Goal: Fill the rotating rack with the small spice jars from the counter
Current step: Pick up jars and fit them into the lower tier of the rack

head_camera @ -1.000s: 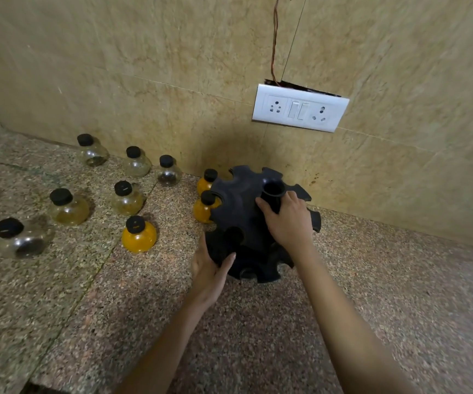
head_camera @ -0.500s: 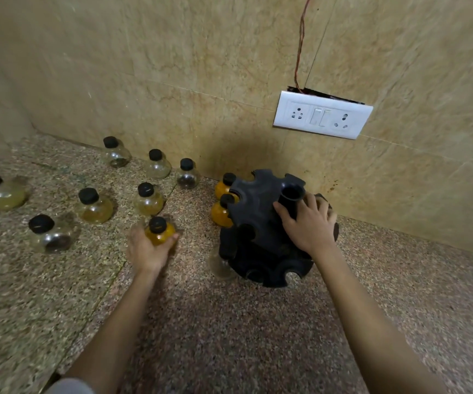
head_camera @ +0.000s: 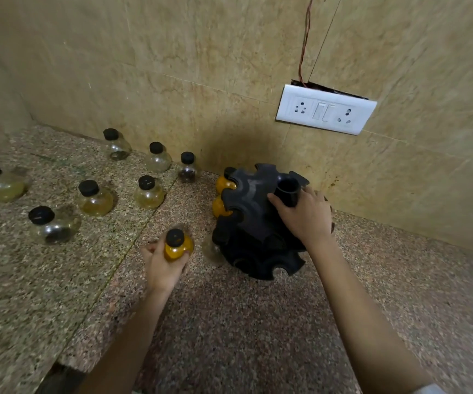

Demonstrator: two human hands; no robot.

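Note:
A black rotating rack (head_camera: 253, 220) with notched tiers stands on the granite counter (head_camera: 229, 336) by the wall. My right hand (head_camera: 305, 216) grips its top beside the centre tube. Two orange-filled jars (head_camera: 223, 184) sit in slots on its left side. My left hand (head_camera: 162, 265) holds an orange jar with a black cap (head_camera: 177, 245), lifted just left of the rack. Several black-capped glass jars stand on the counter at left, among them a yellowish one (head_camera: 94, 199) and a clear one (head_camera: 52, 227).
A beige tiled wall runs behind the counter, with a white socket-and-switch plate (head_camera: 326, 112) and a hanging wire (head_camera: 303, 46) above the rack. The counter's front edge (head_camera: 59, 368) shows at the lower left.
My left hand left the rack, reached left to the orange jar on the counter, grasped it and lifted it toward the rack. My right hand has stayed on the rack's top.

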